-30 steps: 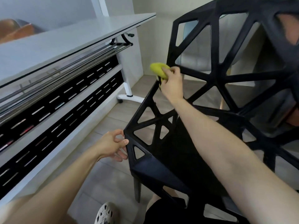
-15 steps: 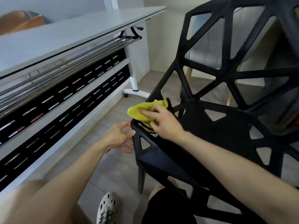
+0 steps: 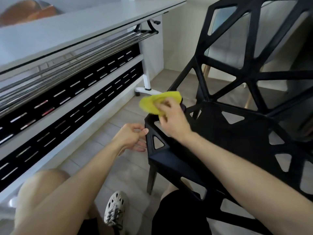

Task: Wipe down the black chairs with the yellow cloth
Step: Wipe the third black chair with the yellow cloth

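The black chair [image 3: 220,133] lies under and to the right of both hands. It is judged likely to be shoved or tipped away from them if the wipe is pressed too hard, since it appears to be steadied only at its front corner. The white table [image 3: 84,31], to the left of the left hand [image 3: 132,136], could be struck if the chair slides. The left hand is held against that corner, thumb touching the edge and fingers loosely curled; whether the edge is actually gripped cannot be told. The right hand [image 3: 172,121] is curled round the yellow cloth [image 3: 152,104], which is bunched and pressed on the seat's side rim just beyond the left hand. A loose fold could be caught in a triangular opening, or a strut could be missed. No brand, label or writing can be read.
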{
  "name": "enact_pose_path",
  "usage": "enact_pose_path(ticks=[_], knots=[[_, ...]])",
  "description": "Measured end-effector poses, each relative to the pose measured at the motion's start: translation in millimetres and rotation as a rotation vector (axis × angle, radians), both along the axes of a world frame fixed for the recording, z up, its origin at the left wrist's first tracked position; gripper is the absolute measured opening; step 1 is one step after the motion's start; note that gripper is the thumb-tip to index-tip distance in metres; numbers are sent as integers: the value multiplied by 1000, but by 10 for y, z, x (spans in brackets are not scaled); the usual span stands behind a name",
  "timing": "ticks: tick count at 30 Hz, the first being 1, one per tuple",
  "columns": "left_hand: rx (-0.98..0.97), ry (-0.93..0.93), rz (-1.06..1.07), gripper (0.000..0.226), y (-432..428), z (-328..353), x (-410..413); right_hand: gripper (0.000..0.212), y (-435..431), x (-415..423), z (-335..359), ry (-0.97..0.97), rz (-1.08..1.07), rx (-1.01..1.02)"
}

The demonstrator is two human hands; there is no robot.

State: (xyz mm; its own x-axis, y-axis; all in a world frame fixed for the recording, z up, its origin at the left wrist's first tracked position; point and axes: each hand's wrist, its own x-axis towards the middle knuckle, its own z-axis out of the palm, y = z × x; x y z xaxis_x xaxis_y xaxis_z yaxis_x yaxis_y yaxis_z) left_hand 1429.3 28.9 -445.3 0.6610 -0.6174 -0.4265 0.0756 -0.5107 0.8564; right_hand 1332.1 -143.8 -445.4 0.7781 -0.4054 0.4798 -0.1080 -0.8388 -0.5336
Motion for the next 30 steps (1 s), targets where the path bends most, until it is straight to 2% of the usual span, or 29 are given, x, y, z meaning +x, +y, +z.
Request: enact_pose_path(ticks=[3,4,6,8,10,13,16,20,27,30], knots=[[-34,37,24,36,16,-27,1,49,20,-153,-157,54,263,-187],[-41,41,24,37,24,-34,-11,46,-175,-189,-132,67,249,-182],[-45,33,34,38,25,-35,-38,42,-495,-295,-92,109,76,-99],[-47,27,38,37,33,-30,-41,36,-412,-315,-115,149,-73,-59],[-48,33,32,37,29,-34,-25,36,-157,-270,-145,147,4,-96],[-53,27,25,39,29,-50,-16,47,-104,-371,-127,194,165,-126],[-52,28,21,38,13,-53,2,45,-52,-326,-70,176,95,-78],[-54,17,10,30,13,-101,5,51,-23,-275,-144,154,201,-94],[-4,-46,-13,28,-43,-55,10,47,-1006,-484,-128,475,-245,-217],[17,-67,-25,30,-35,-47,18,50,-1221,-669,-121,539,-414,-92]])
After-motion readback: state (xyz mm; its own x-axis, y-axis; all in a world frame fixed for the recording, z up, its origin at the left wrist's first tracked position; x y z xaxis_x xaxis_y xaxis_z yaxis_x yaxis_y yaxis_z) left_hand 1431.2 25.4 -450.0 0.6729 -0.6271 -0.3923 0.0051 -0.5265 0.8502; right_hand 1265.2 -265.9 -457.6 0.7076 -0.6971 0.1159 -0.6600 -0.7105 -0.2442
